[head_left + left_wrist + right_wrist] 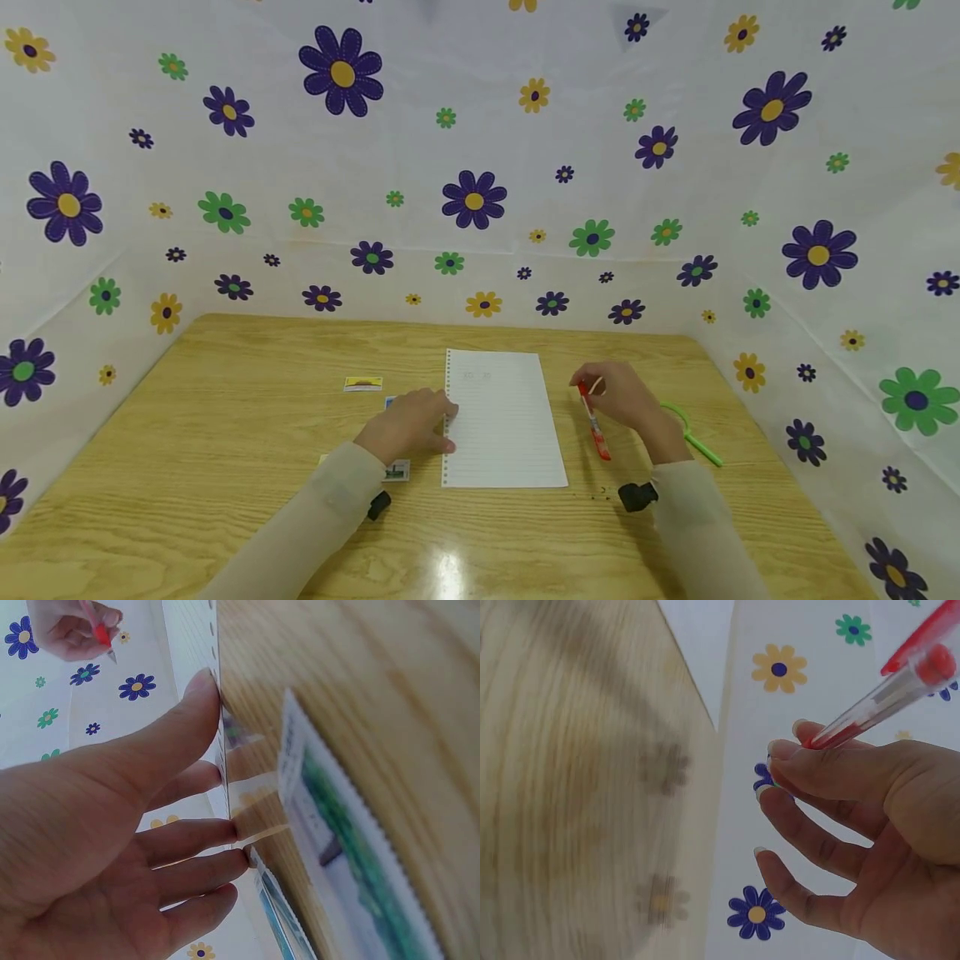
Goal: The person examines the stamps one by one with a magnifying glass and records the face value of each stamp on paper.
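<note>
1. Pinching a red pen [595, 423] between the thumb and fingertips of the right hand [613, 396], with the other fingers loosely bent; holding it above the table, to the right of the paper and apart from it.
2. Touching the punched left edge of a lined paper sheet [506, 433] with the left hand [409, 422], relaxed, with fingers apart and slightly bent, gripping nothing.
3. Showing faint marks [477, 376] near the top of the sheet.
4. Wearing long pale sleeves [307, 517].
5. Showing small picture cards [363, 384] near the left hand, some partly hidden by it.
6. Showing a light green looped tool [703, 452] just beyond the right wrist, on its right side.
7. Working on a wood-grain table [225, 375], facing a white backdrop [525, 50] with purple, yellow and green flowers.
</note>
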Demonstrator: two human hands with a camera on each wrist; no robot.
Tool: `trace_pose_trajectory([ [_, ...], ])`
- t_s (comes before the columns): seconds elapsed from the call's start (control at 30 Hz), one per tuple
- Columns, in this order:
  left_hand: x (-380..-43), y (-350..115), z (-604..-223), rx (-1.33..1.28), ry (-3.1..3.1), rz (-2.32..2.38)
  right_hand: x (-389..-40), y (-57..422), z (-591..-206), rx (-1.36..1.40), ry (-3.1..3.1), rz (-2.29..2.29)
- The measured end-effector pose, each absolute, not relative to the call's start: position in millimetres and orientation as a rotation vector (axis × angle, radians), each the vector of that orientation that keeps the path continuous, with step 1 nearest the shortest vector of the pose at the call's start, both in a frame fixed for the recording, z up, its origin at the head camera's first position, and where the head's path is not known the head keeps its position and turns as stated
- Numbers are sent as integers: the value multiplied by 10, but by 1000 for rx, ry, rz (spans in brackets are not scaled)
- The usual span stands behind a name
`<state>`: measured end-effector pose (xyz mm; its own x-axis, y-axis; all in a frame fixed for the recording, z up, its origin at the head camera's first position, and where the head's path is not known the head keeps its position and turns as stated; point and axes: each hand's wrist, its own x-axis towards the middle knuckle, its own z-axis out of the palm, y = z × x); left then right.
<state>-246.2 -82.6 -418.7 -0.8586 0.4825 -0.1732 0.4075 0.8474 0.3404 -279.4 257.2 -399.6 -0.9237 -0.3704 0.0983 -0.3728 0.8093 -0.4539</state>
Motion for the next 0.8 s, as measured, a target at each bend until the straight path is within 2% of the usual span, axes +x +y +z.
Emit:
trace_pose_trajectory([
  [0.8, -2457, -824, -4188, 629, 2777, 451, -2686, 2831, -4046, 623, -3184, 742],
])
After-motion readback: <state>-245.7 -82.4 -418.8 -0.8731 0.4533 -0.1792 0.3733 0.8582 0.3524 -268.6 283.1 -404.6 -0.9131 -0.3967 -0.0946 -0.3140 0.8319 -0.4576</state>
